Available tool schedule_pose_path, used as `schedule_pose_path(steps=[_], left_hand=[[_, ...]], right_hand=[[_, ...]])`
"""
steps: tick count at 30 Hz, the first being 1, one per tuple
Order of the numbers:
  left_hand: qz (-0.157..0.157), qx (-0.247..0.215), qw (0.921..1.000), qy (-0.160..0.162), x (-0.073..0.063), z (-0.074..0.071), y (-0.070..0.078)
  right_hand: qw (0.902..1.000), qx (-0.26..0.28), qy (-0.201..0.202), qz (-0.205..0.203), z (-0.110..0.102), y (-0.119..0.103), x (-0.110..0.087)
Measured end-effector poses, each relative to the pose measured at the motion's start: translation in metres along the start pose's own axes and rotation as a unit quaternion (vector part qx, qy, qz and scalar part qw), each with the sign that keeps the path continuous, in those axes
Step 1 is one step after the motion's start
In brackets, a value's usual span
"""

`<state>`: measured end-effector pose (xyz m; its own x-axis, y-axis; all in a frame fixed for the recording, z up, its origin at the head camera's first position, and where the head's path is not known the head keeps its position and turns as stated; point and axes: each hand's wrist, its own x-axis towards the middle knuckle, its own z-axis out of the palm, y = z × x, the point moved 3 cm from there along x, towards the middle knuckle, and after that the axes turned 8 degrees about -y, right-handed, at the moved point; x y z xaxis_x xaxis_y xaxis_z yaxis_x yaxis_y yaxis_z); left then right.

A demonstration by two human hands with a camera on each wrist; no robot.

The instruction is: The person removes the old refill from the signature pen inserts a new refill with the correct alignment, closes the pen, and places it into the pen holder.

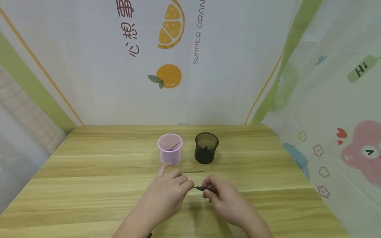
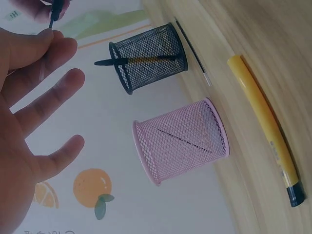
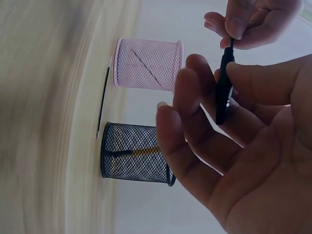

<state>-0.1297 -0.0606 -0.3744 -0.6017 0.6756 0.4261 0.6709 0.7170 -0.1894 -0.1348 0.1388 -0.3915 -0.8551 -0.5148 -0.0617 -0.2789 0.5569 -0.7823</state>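
Between thumb and fingers my right hand (image 1: 227,200) holds a short black pen piece (image 3: 224,92), grip-shaped and ridged near one end. A thin dark rod like a pen refill (image 3: 231,43) joins that end, and my left hand (image 1: 171,193) pinches it between thumb and index finger. The left hand's other fingers are spread. A yellow pen barrel (image 2: 265,122) with a black end lies on the table by the left hand. Another thin black refill (image 1: 193,172) lies on the table just beyond both hands.
Behind the hands stand a pink mesh cup (image 1: 171,158) with a thin dark refill (image 2: 183,140) in it and a black mesh cup (image 1: 204,157) with a yellow and black pen (image 2: 141,60) in it. A printed white cloth (image 1: 220,82) hangs behind the wooden table (image 1: 89,172).
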Motion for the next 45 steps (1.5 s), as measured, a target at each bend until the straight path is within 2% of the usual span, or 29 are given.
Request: schedule_pose_path(steps=[11, 18, 36, 39, 45], left_hand=[[0.003, 0.011, 0.9999, -0.001, -0.002, 0.004, 0.005], [-0.001, 0.004, 1.0000, -0.008, -0.004, 0.006, 0.006], [-0.012, -0.023, 0.9989, -0.040, -0.007, 0.009, 0.001], [-0.014, -0.027, 0.9990, -0.033, -0.007, 0.007, -0.001], [-0.020, -0.030, 0.9993, 0.002, -0.011, 0.005, -0.008]], right_hand=[[0.9943, -0.090, -0.022, -0.053, 0.005, -0.007, -0.002], [0.9901, -0.118, -0.018, -0.073, 0.006, -0.008, -0.004], [0.9968, -0.055, -0.037, -0.046, 0.010, -0.008, -0.004], [0.9971, -0.048, -0.038, -0.046, 0.009, -0.006, -0.005], [0.9975, -0.031, -0.047, -0.043, 0.007, -0.002, -0.007]])
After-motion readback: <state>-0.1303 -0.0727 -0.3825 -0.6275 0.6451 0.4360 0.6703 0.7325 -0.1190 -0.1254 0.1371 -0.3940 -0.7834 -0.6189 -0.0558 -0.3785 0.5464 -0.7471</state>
